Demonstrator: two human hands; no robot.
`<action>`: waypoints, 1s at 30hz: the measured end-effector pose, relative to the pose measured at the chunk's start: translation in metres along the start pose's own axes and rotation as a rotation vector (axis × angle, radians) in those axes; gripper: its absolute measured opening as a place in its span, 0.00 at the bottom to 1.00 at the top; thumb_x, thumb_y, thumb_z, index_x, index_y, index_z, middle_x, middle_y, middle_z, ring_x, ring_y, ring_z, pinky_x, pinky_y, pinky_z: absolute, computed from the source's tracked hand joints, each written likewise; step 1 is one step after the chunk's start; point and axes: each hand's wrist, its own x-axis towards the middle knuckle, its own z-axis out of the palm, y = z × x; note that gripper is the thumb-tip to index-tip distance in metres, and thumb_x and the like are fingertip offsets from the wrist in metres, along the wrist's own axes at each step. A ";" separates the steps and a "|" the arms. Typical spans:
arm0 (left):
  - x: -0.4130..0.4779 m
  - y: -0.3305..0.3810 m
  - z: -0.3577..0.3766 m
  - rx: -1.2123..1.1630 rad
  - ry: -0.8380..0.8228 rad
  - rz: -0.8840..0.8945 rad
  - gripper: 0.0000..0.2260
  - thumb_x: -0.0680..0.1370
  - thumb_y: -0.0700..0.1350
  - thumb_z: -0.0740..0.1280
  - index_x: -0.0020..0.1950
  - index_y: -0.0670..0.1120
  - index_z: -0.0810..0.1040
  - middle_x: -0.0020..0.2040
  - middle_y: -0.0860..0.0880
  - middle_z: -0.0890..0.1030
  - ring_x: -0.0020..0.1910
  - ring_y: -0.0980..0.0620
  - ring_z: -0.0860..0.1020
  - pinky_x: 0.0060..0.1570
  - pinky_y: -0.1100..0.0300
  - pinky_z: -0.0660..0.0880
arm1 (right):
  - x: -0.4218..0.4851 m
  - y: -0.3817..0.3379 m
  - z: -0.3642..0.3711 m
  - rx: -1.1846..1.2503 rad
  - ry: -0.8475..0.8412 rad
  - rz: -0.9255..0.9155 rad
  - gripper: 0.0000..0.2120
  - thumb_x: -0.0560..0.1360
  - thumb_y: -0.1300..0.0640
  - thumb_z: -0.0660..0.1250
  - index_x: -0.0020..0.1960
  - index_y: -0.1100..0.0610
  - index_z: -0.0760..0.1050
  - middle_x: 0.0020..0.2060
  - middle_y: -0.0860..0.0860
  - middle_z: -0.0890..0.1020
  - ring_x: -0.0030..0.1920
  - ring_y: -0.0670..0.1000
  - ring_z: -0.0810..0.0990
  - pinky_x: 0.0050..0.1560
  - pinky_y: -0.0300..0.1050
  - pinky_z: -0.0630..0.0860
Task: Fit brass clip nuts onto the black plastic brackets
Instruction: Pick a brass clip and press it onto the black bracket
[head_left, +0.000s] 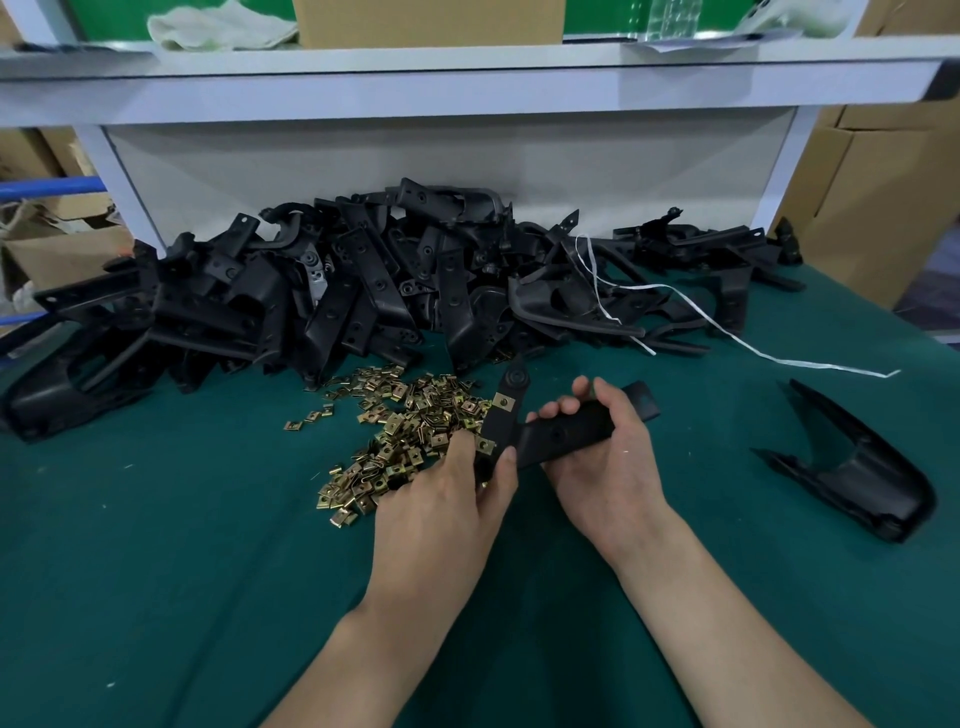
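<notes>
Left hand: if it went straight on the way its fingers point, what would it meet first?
The left hand grips the black bracket, so that comes first. Beyond it lies the brass clip nut pile, then probably the heap of brackets; depth is unclear.

Table cover (156, 571): dark teal-green, plain, a few pale flecks.
Bracket heap (363, 280): black throughout, dull with a faint sheen; one silver-grey piece (318, 283) in it.
Clip nuts (415, 415): brass-yellow, some darker bronze.
Held bracket (561, 436): black, with two brass-yellow clip nuts on it.
Lone bracket (857, 483) at right: black, slightly glossy.
Strap (826, 366): white.
Shelf (467, 88): white to pale grey.
Box (426, 21) on it: tan cardboard.
Panel (104, 15) behind: bright green.
Cloth (218, 26): off-white.
Cartons (872, 197) at right: brown.
Bar (47, 187) at left: blue.
</notes>
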 end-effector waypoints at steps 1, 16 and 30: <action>0.000 0.000 0.000 0.000 0.005 -0.002 0.14 0.79 0.58 0.60 0.42 0.49 0.64 0.24 0.58 0.62 0.19 0.49 0.72 0.20 0.61 0.63 | 0.000 0.000 0.000 0.001 -0.002 0.000 0.08 0.79 0.51 0.67 0.45 0.54 0.77 0.32 0.49 0.74 0.34 0.50 0.77 0.49 0.48 0.80; 0.000 -0.001 0.000 -0.010 0.052 0.028 0.14 0.78 0.57 0.63 0.40 0.48 0.70 0.25 0.58 0.62 0.19 0.50 0.72 0.21 0.63 0.60 | -0.001 -0.001 0.002 0.007 0.021 -0.004 0.08 0.79 0.51 0.67 0.45 0.55 0.77 0.32 0.49 0.74 0.33 0.50 0.77 0.54 0.49 0.78; 0.001 -0.003 0.001 -0.058 0.068 -0.066 0.13 0.79 0.60 0.61 0.43 0.51 0.72 0.30 0.57 0.70 0.24 0.53 0.69 0.23 0.60 0.63 | 0.000 0.000 0.000 -0.006 0.028 0.000 0.08 0.79 0.52 0.67 0.44 0.54 0.78 0.31 0.50 0.73 0.33 0.51 0.77 0.50 0.50 0.80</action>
